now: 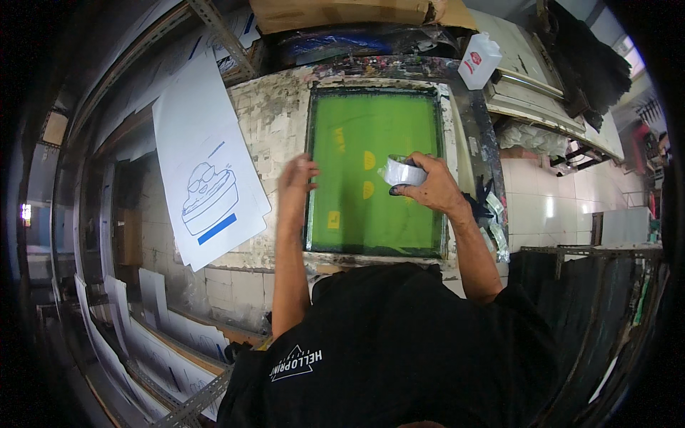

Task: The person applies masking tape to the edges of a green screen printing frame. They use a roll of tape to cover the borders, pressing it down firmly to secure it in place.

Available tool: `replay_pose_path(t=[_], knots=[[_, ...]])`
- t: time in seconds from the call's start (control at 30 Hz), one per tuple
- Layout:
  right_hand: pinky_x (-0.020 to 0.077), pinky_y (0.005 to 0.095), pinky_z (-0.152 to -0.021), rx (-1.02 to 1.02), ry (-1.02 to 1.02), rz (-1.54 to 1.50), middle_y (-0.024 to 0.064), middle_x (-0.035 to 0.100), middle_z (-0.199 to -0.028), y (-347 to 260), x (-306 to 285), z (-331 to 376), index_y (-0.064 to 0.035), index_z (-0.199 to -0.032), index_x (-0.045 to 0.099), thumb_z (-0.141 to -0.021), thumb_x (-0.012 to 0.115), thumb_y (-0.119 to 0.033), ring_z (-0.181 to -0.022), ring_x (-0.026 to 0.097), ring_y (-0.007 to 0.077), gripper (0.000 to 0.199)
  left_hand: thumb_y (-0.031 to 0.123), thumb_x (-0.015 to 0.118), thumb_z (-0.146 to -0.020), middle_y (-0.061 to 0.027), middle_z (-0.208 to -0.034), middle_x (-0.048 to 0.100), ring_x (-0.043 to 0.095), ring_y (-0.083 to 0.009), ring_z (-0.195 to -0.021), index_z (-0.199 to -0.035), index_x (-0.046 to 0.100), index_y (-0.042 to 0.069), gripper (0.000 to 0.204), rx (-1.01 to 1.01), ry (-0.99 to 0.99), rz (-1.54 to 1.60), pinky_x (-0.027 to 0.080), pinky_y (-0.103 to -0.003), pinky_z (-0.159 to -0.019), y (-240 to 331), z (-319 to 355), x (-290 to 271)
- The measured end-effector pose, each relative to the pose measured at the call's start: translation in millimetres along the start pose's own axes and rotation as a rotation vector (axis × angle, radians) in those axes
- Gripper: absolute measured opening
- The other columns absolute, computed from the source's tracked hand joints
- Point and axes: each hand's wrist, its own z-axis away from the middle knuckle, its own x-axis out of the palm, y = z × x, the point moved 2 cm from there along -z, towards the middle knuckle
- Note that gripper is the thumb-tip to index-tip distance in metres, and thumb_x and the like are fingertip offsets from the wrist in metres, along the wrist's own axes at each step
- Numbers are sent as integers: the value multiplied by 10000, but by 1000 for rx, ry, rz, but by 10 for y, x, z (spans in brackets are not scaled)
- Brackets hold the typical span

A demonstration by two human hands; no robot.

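Note:
A silk-screen frame (374,214) with a green mesh lies flat on the worktable, with several small yellow shapes showing in the mesh. Over its right half, my right hand (437,187) grips a roll of clear, silvery tape (404,171), thumb below and fingers above. Dark stains mark those fingertips. My left hand (296,178) is at the frame's left edge, slightly blurred, its fingers bent loosely and apart with nothing visible in them. Whether it touches the frame I cannot tell.
White sheets (207,143) with a blue line drawing lie left of the frame. A white plastic bottle (479,60) stands at the far right corner. Crumpled tape strips (496,221) hang at the table's right edge. Metal racks (193,399) holding boards stand at the lower left.

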Motion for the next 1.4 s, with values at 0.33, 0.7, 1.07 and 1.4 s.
replay_pose_path(t=[0.33, 0.7, 1.07, 1.4], knots=[[419, 443, -827, -190, -183, 140, 194, 642, -911, -111, 231, -108, -22, -1038, 563, -561, 872, -286, -889, 581, 406, 626, -35, 679, -813, -82, -829, 695, 635, -124, -740, -851, 679, -22, 41, 71, -309, -78, 499, -248, -650, -229, 90, 681], [370, 453, -904, -327, -6, 452, 143, 653, -990, -59, 400, -236, -44, -1002, 579, -570, 745, -176, -1053, 540, 320, 482, 41, 652, -890, -45, -753, 604, 585, -104, -626, -860, 585, -12, 91, 144, 24, -108, 487, -244, -609, -421, -62, 392], [375, 464, -906, -46, -52, 663, 172, 583, -878, 636, -447, 207, -42, -988, 619, -498, 753, -204, -988, 523, 366, 533, 44, 770, -753, -84, -719, 676, 610, -140, -655, -774, 672, -36, 128, -6, 160, -95, 484, -266, -666, -504, -427, -290], [476, 367, -763, 224, 60, 45, 147, 647, -867, 1369, -942, 603, -46, -1021, 616, -703, 776, -243, -803, 613, 307, 407, 26, 763, -759, -94, -721, 669, 597, -140, -652, -776, 658, -52, 132, -63, 202, -87, 465, -258, -655, -876, -575, -417]])
